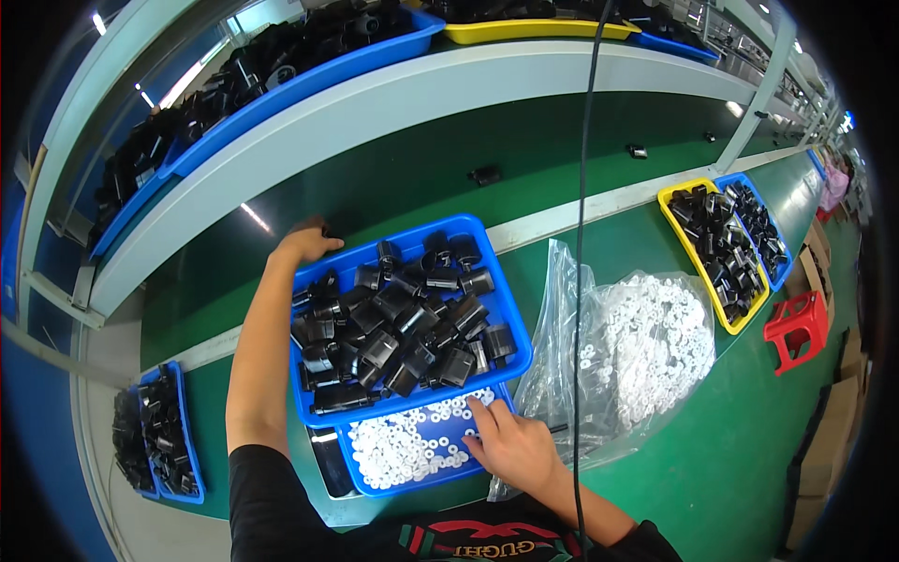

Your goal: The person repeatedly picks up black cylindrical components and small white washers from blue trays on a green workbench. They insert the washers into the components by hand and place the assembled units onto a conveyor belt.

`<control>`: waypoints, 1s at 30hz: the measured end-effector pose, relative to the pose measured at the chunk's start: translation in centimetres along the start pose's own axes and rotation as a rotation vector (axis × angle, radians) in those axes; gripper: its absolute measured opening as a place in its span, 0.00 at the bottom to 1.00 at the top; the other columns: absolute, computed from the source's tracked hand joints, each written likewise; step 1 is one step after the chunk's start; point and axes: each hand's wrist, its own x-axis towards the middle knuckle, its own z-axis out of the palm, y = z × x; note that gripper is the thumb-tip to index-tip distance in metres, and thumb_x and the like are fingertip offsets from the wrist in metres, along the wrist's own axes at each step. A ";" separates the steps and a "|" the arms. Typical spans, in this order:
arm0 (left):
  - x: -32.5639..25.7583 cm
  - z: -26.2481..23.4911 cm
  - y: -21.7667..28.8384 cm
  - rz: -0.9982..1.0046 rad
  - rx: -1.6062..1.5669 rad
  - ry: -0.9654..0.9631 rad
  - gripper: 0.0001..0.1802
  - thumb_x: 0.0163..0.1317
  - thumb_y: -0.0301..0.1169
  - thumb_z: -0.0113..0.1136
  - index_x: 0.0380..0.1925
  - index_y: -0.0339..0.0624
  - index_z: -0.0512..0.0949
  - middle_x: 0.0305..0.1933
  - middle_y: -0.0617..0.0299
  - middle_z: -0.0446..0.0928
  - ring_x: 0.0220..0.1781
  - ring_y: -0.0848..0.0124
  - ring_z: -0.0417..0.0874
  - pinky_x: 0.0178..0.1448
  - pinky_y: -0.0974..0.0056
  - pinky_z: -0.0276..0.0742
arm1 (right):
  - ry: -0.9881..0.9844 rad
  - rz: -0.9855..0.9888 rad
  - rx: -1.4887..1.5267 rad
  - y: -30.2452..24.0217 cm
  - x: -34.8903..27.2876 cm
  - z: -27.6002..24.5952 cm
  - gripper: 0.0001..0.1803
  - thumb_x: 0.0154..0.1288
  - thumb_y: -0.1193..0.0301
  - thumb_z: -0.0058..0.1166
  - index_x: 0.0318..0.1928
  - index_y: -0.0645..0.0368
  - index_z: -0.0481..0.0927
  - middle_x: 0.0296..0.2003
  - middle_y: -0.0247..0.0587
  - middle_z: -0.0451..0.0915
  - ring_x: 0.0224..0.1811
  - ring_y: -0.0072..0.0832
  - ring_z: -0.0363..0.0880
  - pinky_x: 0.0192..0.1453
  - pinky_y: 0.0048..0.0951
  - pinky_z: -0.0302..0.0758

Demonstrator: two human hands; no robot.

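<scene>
My left hand (307, 243) reaches past the far left corner of a blue tray (524, 347), over the green belt. Its fingers are curled round a black plastic part (325, 229), mostly hidden by the hand. Many black plastic fittings (398, 304) fill that tray. Partly beneath its near edge sits a second blue tray (412, 489) with small white ring washers (389, 451). Over its right end is my right hand (520, 451), index finger and thumb apart among the washers. No held thing shows between them.
At right lies a clear plastic bag (655, 351) of white washers. Beyond it stand a yellow tray (735, 328) of black parts and a red stool (796, 330). Loaded blue trays (192, 468) stand at left, others on the upper shelf (375, 89). A dark cable (582, 187) hangs in front.
</scene>
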 end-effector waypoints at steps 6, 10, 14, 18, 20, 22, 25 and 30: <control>-4.4 -1.0 7.8 0.064 -0.239 0.266 0.34 0.60 0.59 0.58 0.43 0.33 0.81 0.48 0.37 0.80 0.56 0.47 0.79 0.59 0.52 0.74 | -0.033 -0.015 -0.129 -0.7 0.1 0.8 0.12 0.54 0.70 0.57 0.40 0.59 0.79 0.32 0.36 0.72 0.22 0.25 0.79 0.23 0.27 0.77; -6.5 -0.3 10.6 0.173 -0.047 0.194 0.32 0.59 0.59 0.59 0.42 0.37 0.81 0.47 0.40 0.80 0.54 0.46 0.79 0.58 0.50 0.74 | 0.002 -0.082 -0.093 -0.4 -0.3 1.7 0.11 0.52 0.71 0.60 0.38 0.54 0.82 0.31 0.34 0.71 0.21 0.26 0.79 0.21 0.27 0.75; -6.1 0.8 11.2 0.237 -0.057 0.360 0.28 0.56 0.55 0.64 0.42 0.39 0.81 0.44 0.41 0.80 0.50 0.45 0.81 0.55 0.48 0.76 | -0.007 -0.078 -0.091 -0.3 -0.5 1.3 0.11 0.50 0.73 0.59 0.38 0.54 0.81 0.30 0.34 0.72 0.21 0.26 0.80 0.20 0.27 0.74; -7.2 0.2 12.6 0.145 -0.130 0.279 0.27 0.54 0.50 0.68 0.41 0.36 0.82 0.44 0.40 0.82 0.52 0.47 0.82 0.56 0.50 0.77 | 0.008 -0.093 -0.025 -0.2 -0.6 1.3 0.13 0.51 0.76 0.58 0.41 0.55 0.82 0.30 0.34 0.72 0.24 0.27 0.81 0.22 0.30 0.77; -7.5 -0.1 12.0 0.147 -0.202 0.233 0.27 0.53 0.48 0.70 0.42 0.35 0.81 0.43 0.40 0.82 0.52 0.49 0.82 0.56 0.52 0.78 | 0.003 -0.085 0.028 -0.5 -0.4 1.2 0.15 0.51 0.77 0.58 0.42 0.56 0.82 0.31 0.35 0.72 0.25 0.28 0.81 0.23 0.31 0.78; -7.6 -0.5 11.1 0.160 -0.301 0.259 0.27 0.53 0.46 0.70 0.44 0.34 0.81 0.43 0.39 0.82 0.54 0.51 0.82 0.56 0.54 0.79 | -0.018 -0.053 0.060 -1.2 0.3 0.1 0.16 0.52 0.77 0.59 0.44 0.57 0.82 0.31 0.35 0.72 0.27 0.30 0.81 0.25 0.31 0.79; -10.3 -0.8 10.8 0.189 -0.494 0.443 0.23 0.54 0.39 0.71 0.44 0.34 0.82 0.42 0.47 0.84 0.46 0.56 0.85 0.51 0.59 0.79 | 0.004 -0.039 0.092 -1.5 1.0 -0.6 0.14 0.54 0.77 0.60 0.44 0.58 0.82 0.31 0.37 0.73 0.27 0.32 0.81 0.27 0.32 0.79; -20.0 -0.7 11.6 0.391 -0.643 0.484 0.18 0.48 0.28 0.74 0.41 0.40 0.84 0.41 0.58 0.79 0.46 0.63 0.82 0.49 0.64 0.78 | 0.005 -0.076 0.370 -1.5 1.9 -1.9 0.10 0.56 0.79 0.64 0.40 0.58 0.83 0.31 0.40 0.76 0.29 0.33 0.82 0.31 0.32 0.78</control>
